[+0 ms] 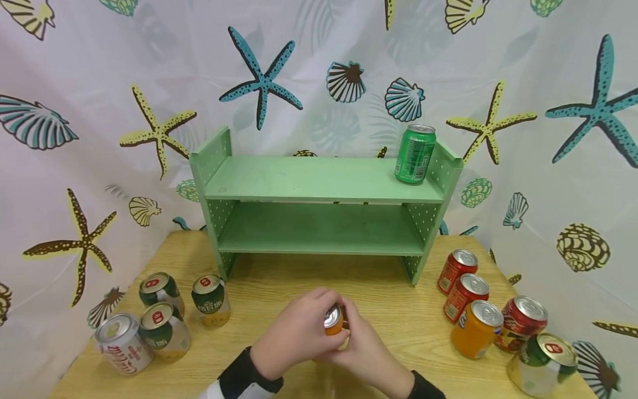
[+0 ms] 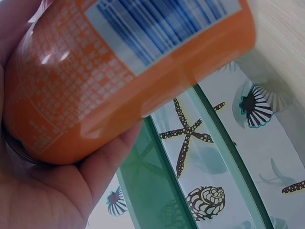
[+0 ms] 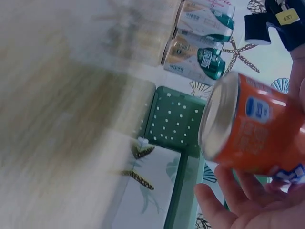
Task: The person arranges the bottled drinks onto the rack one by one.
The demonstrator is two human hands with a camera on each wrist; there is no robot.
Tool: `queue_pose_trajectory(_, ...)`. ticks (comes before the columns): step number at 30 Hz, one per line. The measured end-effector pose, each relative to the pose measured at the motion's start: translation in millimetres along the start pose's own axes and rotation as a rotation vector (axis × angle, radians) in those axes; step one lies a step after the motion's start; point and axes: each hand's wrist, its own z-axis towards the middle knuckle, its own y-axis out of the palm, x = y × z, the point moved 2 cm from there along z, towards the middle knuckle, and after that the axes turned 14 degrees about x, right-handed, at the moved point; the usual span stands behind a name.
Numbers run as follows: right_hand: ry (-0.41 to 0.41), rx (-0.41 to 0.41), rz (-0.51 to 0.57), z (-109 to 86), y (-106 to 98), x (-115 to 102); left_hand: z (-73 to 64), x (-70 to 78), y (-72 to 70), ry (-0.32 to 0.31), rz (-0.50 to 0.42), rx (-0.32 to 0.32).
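Note:
An orange soda can (image 1: 333, 320) is held between the two hands above the front middle of the table. My left hand (image 1: 302, 332) grips it, thumb (image 2: 112, 155) along its side; a barcode shows in the left wrist view. On the other side is my right hand (image 1: 366, 346). In the right wrist view, the spread, slightly bent fingers (image 3: 231, 191) of that hand lie close under the can (image 3: 259, 126), whose silvery end faces left. Whether the right thumb touches the can is hidden.
Behind the hands stands a green two-tier shelf (image 1: 319, 191), a green can (image 1: 416, 154) on its top right. Several green-and-white cans (image 1: 211, 301) and a white can (image 1: 124, 343) stand left. Red cans (image 1: 457, 270), another orange can (image 1: 477, 329) and a green-and-white can (image 1: 542, 364) stand right.

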Motion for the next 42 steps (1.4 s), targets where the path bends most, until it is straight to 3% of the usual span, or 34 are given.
queue_pose_trajectory(5, 0.04, 0.011, 0.033, 0.2, 3.7, 0.1, 1.3, 2.3, -0.3, 0.002, 0.002, 0.0)
queue_pose_trajectory(12, 0.102, -0.062, 0.107, 2.1, 6.4, 1.1, 0.8, 2.9, -1.0, 0.002, -0.014, 0.0)
queue_pose_trajectory(18, 0.107, -0.074, 0.094, 1.5, 7.2, -0.1, 0.0, 2.7, -0.5, 0.02, -0.015, 0.022)
queue_pose_trajectory(31, 0.15, -0.041, 0.095, -1.9, 9.3, 0.4, -2.8, 0.7, -0.5, -0.044, -0.043, -0.003)
queue_pose_trajectory(38, 0.095, -0.038, 0.046, -3.7, 9.3, 2.1, -5.1, -0.6, -1.3, -0.053, -0.057, -0.032)
queue_pose_trajectory(42, 0.043, -0.027, 0.034, -4.4, 9.0, 4.3, -6.5, -1.3, -3.1, -0.032, -0.043, -0.004)
